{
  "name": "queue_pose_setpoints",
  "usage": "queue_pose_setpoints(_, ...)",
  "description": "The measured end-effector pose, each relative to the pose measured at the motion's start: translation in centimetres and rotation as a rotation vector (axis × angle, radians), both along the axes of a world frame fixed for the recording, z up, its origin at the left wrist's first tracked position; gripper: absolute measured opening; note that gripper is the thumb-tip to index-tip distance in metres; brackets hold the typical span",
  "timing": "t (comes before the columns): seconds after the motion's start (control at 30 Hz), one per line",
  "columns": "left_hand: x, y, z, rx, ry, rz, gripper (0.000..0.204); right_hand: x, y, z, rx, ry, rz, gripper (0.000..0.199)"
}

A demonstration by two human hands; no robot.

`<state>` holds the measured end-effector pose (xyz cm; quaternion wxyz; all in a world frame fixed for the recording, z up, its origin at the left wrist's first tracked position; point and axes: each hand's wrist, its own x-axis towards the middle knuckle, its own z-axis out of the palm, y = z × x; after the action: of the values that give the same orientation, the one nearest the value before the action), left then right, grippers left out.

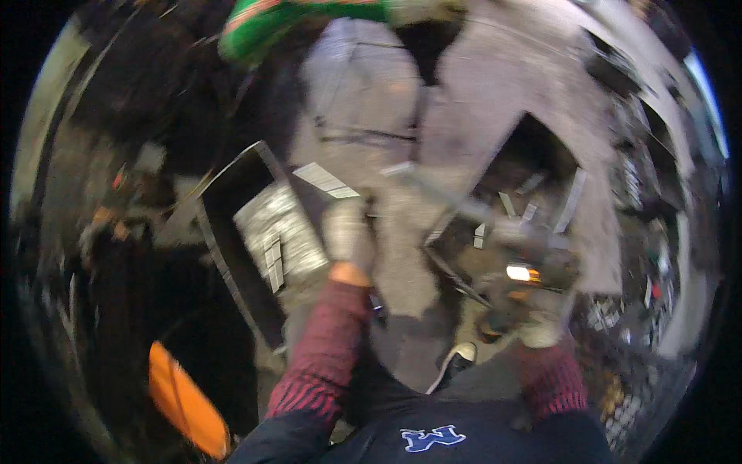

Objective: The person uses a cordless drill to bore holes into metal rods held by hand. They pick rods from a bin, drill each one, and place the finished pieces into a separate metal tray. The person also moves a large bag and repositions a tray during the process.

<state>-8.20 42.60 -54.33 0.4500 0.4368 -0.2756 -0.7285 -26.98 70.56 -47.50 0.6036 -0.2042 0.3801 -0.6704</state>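
My gloved left hand (348, 236) is closed at the near end of a flat, pale metal strip (326, 180) with dark cross lines. Its fingers are smeared by motion, but the strip runs straight out from them. On the right, my gloved right hand (539, 331) is wrapped round the near end of a bulky dark tool (545, 267), whose exact kind the blur hides. A bright white and orange spot glows on that tool. From its far side, a long grey bar (444, 193) points toward the upper left, its tip apart from the strip.
Beside my left arm lies a black tray (228, 263) with silvery metal pieces (282, 228). Another dark tray (525, 151), holding several pale strips, sits under the tool. An orange object (185, 402) lies lower left, a green one (301, 22) at the top. Metal parts (607, 313) line the right side.
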Motion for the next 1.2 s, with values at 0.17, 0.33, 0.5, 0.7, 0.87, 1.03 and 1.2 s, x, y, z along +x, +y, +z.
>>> queue_pose_setpoints(0.17,1.2,-0.8,3.5,-0.499,-0.849,-0.468,0.043,-1.5,-2.6,1.1,-0.366,-0.155,-0.197,0.063)
queue_pose_setpoints(0.33,16.2,-11.7,1.6,-0.474,-0.34,0.068,0.039,-0.9,-3.1,0.8,-0.367,-0.245,-0.186,0.075)
queue_pose_setpoints(0.5,25.5,-14.1,-10.1,-0.564,-1.961,-0.82,0.03,0.0,-1.1,-0.9,-0.091,-0.067,-0.403,0.073)
queue_pose_setpoints(0.7,27.9,-11.9,-25.6,0.154,-1.845,-0.273,0.046,0.8,-1.7,-2.0,-0.082,0.079,-0.328,0.081)
queue_pose_setpoints(0.87,30.1,-13.7,-25.5,0.266,-1.797,-0.511,0.049,1.9,0.2,-4.3,0.005,0.277,-0.371,0.071)
queue_pose_setpoints(1.03,31.6,-14.0,-19.4,0.214,-0.905,-0.117,0.036,-1.1,2.2,-7.6,0.208,0.26,-0.236,0.075)
queue_pose_setpoints(1.2,31.6,-11.6,-1.4,-0.137,-0.148,0.124,0.04,-1.5,-2.6,-9.4,0.279,0.149,-0.204,0.067)
